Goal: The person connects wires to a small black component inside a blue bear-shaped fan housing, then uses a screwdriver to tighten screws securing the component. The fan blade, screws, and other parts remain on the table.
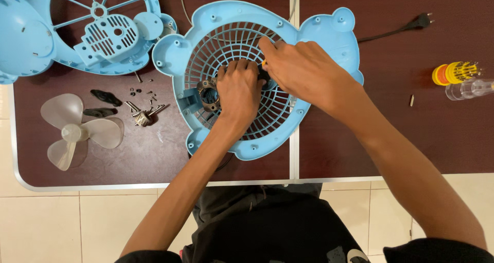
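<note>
left hand: fingers gripping the motor inside the grille
right hand: fingers pinching a screwdriver just above the motor
done: blade, screws lying off left on desk
left: motor sitting in grille, not yet out

A dark reddish-brown tabletop fills most of the scene, its surface smooth with a faint sheen under even, soft light. A pale metal rim runs along its near edge and curves round the left corner. A thin light seam splits the surface from back to front, so it reads as two panels set side by side. Below the edge lies a floor of large cream tiles with fine grey grout lines, clean and evenly lit, with no hard shadows.
</note>
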